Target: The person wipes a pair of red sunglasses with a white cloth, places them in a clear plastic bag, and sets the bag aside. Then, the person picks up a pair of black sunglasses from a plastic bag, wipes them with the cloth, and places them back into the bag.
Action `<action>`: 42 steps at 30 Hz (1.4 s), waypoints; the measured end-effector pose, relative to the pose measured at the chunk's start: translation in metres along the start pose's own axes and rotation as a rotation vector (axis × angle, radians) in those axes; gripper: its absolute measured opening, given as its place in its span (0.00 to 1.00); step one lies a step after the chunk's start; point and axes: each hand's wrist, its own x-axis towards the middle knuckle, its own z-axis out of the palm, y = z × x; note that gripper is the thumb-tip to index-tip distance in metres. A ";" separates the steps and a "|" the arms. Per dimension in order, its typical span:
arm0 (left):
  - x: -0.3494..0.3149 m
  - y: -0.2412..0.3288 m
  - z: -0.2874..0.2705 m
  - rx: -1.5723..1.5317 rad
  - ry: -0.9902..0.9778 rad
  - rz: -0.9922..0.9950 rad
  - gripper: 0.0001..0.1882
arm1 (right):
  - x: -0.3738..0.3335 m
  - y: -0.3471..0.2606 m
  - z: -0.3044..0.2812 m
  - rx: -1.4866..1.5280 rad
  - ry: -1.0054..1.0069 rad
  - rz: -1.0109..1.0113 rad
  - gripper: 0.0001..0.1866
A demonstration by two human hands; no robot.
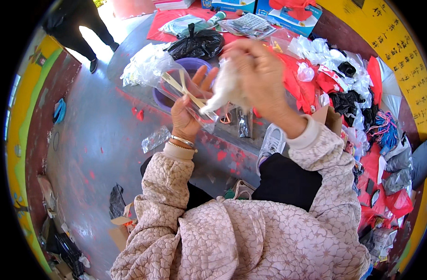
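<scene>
My left hand (186, 119) holds a clear plastic bag (208, 122), its thumb in front and the other fingers behind. Pale yellow crossed strips (176, 83) show through the plastic; I cannot tell what they are. Blurred by motion, my right hand (264, 79) is closed around a soft white bundle (226, 88), perhaps cloth or thin plastic. The bundle's narrow lower end hangs down against the clear bag. Behind my left hand stands a purple basin (159, 99), partly hidden by the bag and my fingers.
A knotted black plastic bag (197, 44) and crumpled white bags (145, 63) lie beyond the basin. Blue-and-white boxes (288, 19) stand at the back. Red and white plastic (311, 70) heaps up on the right. Someone in dark trousers (78, 28) stands far left.
</scene>
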 end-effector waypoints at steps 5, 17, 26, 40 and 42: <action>-0.008 -0.019 -0.008 -0.106 0.154 -0.076 0.40 | -0.028 0.016 0.005 -0.479 -0.431 -0.228 0.14; -0.008 -0.017 0.010 -0.145 0.025 -0.305 0.47 | 0.007 0.025 -0.038 -0.272 -0.261 0.365 0.16; -0.021 -0.017 -0.034 0.150 0.331 -0.368 0.30 | -0.018 0.047 -0.026 -0.006 -0.561 0.720 0.10; -0.003 -0.028 0.003 0.190 0.223 -0.277 0.31 | 0.006 0.068 -0.073 -0.154 -0.202 0.596 0.10; -0.004 -0.030 0.000 0.119 0.279 -0.294 0.30 | 0.007 0.054 -0.069 -0.050 0.006 0.450 0.10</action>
